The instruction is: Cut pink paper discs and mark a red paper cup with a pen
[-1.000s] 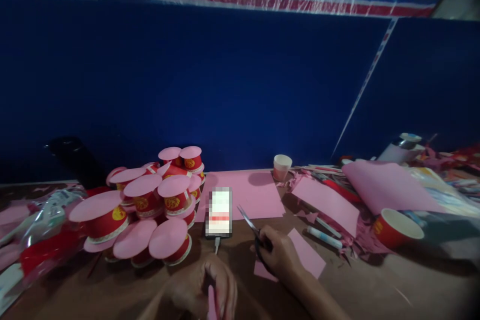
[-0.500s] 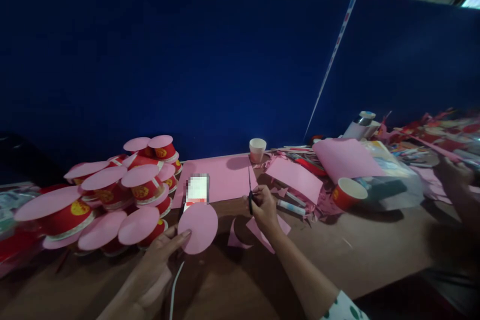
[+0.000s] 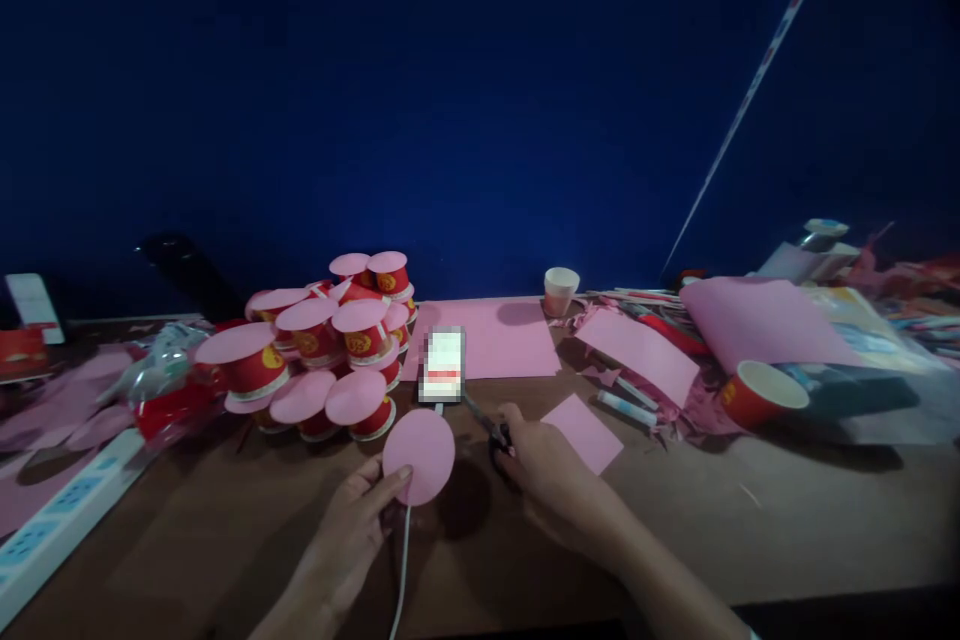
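My left hand (image 3: 365, 510) pinches a round pink paper disc (image 3: 420, 455) by its lower left edge, thumb on top. In my right hand (image 3: 544, 460) is a pair of dark-handled scissors (image 3: 496, 435), low over the brown table, with the blades pointing up and left toward a phone (image 3: 442, 365). A square piece of pink paper (image 3: 583, 433) lies just beyond that hand. Left of the phone stands a stack of red paper cups (image 3: 367, 348) with gold marks, each topped by a pink disc. A large pink sheet (image 3: 510, 335) lies behind the phone.
A white cable (image 3: 403, 570) runs beneath the disc. At the left is a power strip (image 3: 71, 520). One white cup (image 3: 561, 290) stands by the blue wall; a red cup (image 3: 763, 395) lies tilted at right, near a marker (image 3: 627, 409) and pink scraps.
The view has swung left, bringing the power strip into sight. My right hand has lowered the scissors toward the table and tilted them left. My left hand still holds the disc.
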